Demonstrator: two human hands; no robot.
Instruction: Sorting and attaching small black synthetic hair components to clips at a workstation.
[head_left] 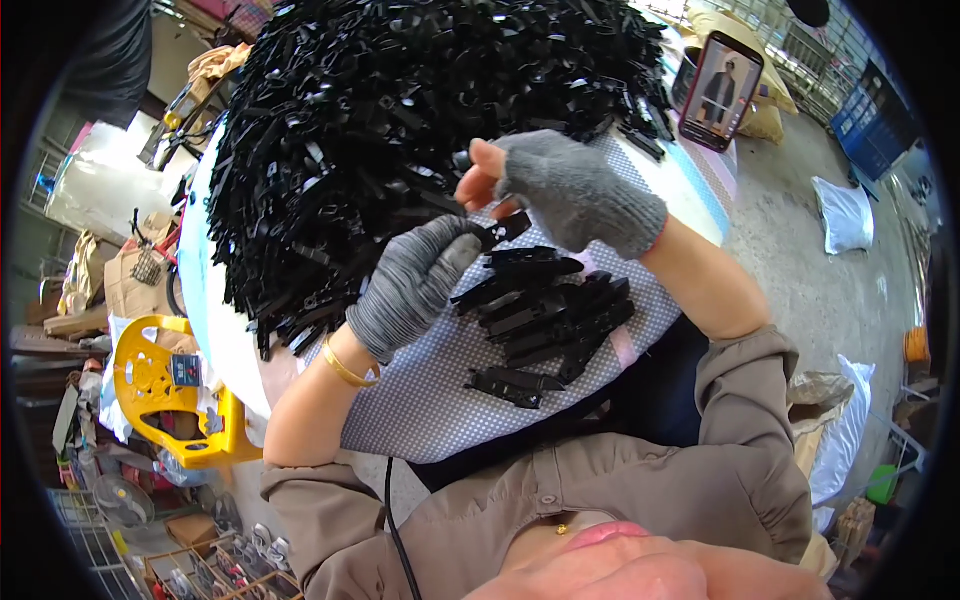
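Observation:
My left hand (420, 280), in a striped grey glove, pinches a small flat black plastic piece (508, 231) with holes in it. Just above that piece is my right hand (570, 190) in a grey glove with bare fingertips. Its fingers are bent and apart, one close to the piece; whether it touches cannot be made out. Below both hands, a small group of black plastic pieces (545, 315) lies roughly in rows on a dotted cloth (400, 415). Beyond them rises a large heap of similar black pieces (400, 100), filling most of the table.
A phone (720, 90) stands upright at the table's right far edge. To the left is a yellow plastic chair (165, 400). White sacks (845, 215) lie on the floor at right, near a blue crate (870, 120). A black cable (392, 520) runs down my front.

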